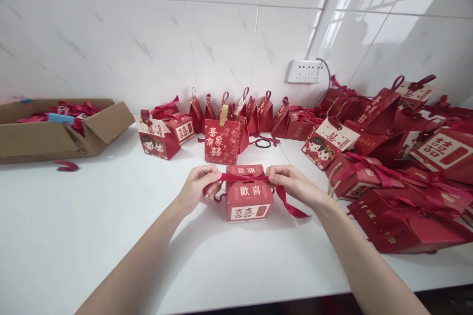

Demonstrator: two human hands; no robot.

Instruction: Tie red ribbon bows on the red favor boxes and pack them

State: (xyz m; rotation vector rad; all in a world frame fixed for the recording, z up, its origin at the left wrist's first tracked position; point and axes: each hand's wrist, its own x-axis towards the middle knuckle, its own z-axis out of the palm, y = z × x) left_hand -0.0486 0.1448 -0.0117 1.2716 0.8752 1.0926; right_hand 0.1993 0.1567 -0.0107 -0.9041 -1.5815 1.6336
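Red ribbon is pinched in your left hand and right hand, its knot between them, atop the box just below your grip. Best draw both sides outward evenly, low and level, so the knot tightens without tilting the box.

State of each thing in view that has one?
Left grip, closed on ribbon
Right grip, closed on ribbon
Ribbon, taut between them, tail trailing right
Front box, closed, upright
Gold-strapped box, standing upright
Back-row boxes, standing
Boxes at right, heaped, several ribbon-tied
Cardboard carton, open, contents showing
Black ring, lying flat
Wall outlet, cable at right end
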